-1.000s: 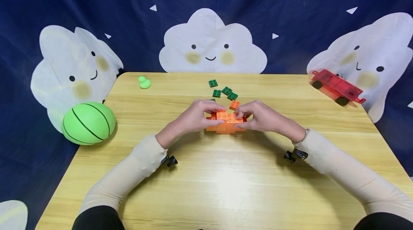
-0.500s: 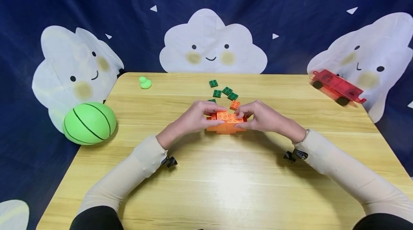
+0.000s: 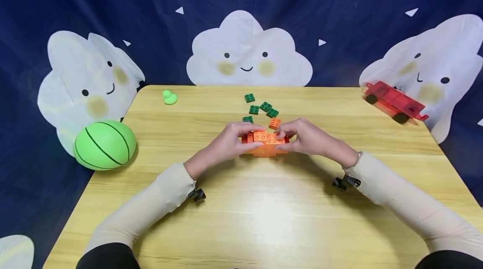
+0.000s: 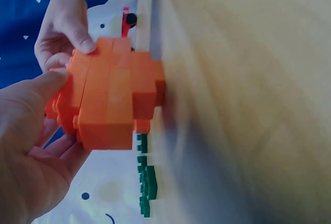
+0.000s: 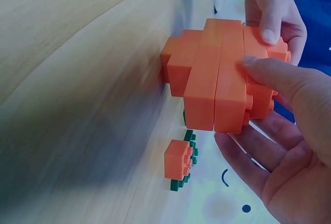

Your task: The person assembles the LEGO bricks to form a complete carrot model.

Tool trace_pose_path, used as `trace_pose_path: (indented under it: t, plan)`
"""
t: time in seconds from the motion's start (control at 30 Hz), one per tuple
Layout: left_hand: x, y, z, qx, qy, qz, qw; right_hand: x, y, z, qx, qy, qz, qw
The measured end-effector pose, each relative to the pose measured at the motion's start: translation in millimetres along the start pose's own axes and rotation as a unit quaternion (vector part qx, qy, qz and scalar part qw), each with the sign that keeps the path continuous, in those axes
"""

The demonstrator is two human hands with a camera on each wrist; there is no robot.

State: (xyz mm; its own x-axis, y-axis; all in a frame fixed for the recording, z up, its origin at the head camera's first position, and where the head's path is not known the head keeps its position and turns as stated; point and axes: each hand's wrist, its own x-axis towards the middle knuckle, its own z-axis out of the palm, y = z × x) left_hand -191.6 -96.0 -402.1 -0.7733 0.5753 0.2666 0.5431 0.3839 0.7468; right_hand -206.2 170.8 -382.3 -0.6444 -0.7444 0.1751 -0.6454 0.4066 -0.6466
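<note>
A stepped block of joined orange toy bricks (image 3: 266, 149) stands on the table at the middle of the head view, studs upward. My left hand (image 3: 235, 138) grips its left end, thumb on the near face and fingers behind. At its right end my right hand (image 3: 303, 135) holds on in the same way, the thumb pressing near the top edge. In both wrist views the near face of the orange brick block (image 4: 120, 89) shows its stacked layers, narrower at the bottom. The fingertips behind the block are partly hidden.
A loose orange brick (image 3: 275, 123) and several flat green bricks (image 3: 266, 106) lie just beyond the block. A green toy duck (image 3: 170, 97) stands far left, above a green ball (image 3: 105, 145) at the table's left edge. A red wheeled toy cart (image 3: 394, 101) is far right.
My left hand and wrist have dipped slightly toward me, and more of the nearest green brick shows. The orange block and my right hand have hardly moved.
</note>
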Motion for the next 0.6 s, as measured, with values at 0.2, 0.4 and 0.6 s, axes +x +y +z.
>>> trace_pose_path:
  t: [0.2, 0.4, 0.6]
  plan:
    - [-4.7, -0.8, 4.9, 0.003, 0.016, 0.006, 0.9998, 5.6, 0, -10, -0.041, 0.013, -0.027, 0.9987]
    - [-4.6, -2.0, 4.3, 0.004, 0.007, -0.001, 1.0, 19.8, 24, -14, -0.078, 0.027, 0.039, 0.9959]
    - [-2.0, -0.1, 1.3, 0.006, 0.003, -0.004, 1.0, 31.1, 46, -9, -0.127, 0.0, 0.095, 0.9874]
